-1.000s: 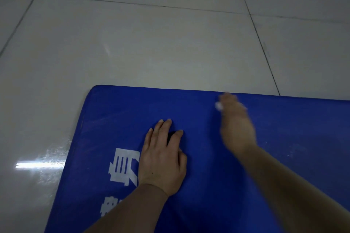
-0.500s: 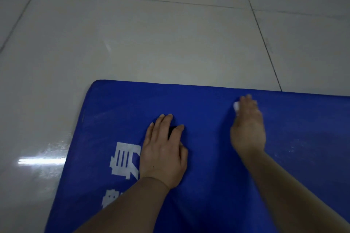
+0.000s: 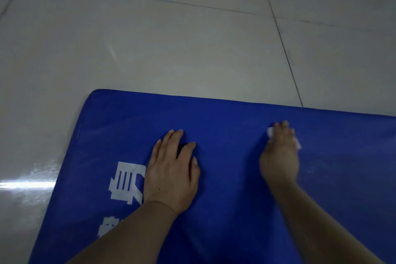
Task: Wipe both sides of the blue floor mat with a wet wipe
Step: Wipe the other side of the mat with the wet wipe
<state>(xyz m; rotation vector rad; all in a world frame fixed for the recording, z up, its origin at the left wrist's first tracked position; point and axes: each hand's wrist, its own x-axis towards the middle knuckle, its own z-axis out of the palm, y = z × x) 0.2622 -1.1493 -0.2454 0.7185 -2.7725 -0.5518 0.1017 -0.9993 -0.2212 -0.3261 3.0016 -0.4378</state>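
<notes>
The blue floor mat (image 3: pixel 227 118) lies flat on the tiled floor and fills the lower part of the view, with white printed characters near its left side. My left hand (image 3: pixel 171 171) rests palm down on the mat with its fingers spread. My right hand (image 3: pixel 280 156) presses a white wet wipe (image 3: pixel 270 132) against the mat near its far edge. The wipe shows only at the fingertips and at the hand's right side; the rest is hidden under the palm.
Glossy light floor tiles (image 3: pixel 171 38) with dark grout lines surround the mat on the left and beyond its far edge. A bright light reflection (image 3: pixel 23 184) lies on the floor left of the mat. Faint wet streaks show on the mat right of my right hand.
My right hand has slid the wipe to the right and back toward me along the mat's far edge. My left hand has stayed in place.
</notes>
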